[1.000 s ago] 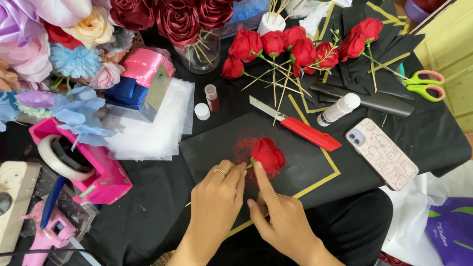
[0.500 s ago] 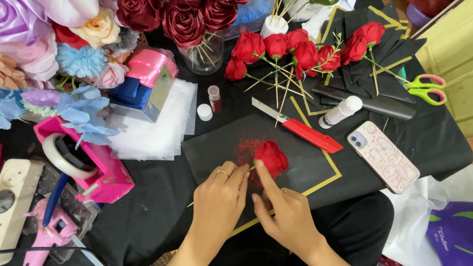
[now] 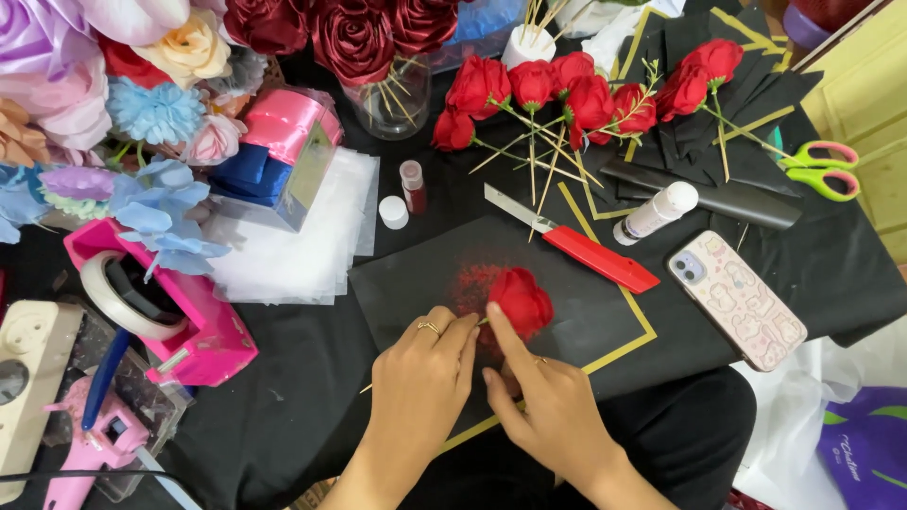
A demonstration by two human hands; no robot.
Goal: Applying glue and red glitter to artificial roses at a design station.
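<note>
left hand pinches the thin stick; right hand, index extended, touches the red rose at its 7 o'clock. likely light, soft, crushable; best gripped by the stick.

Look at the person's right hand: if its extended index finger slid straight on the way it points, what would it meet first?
The right hand points up the black sheet, and its fingertip already lies beside the red rose head. Going on, it would probably push into that rose first; depth is hard to judge.
</note>
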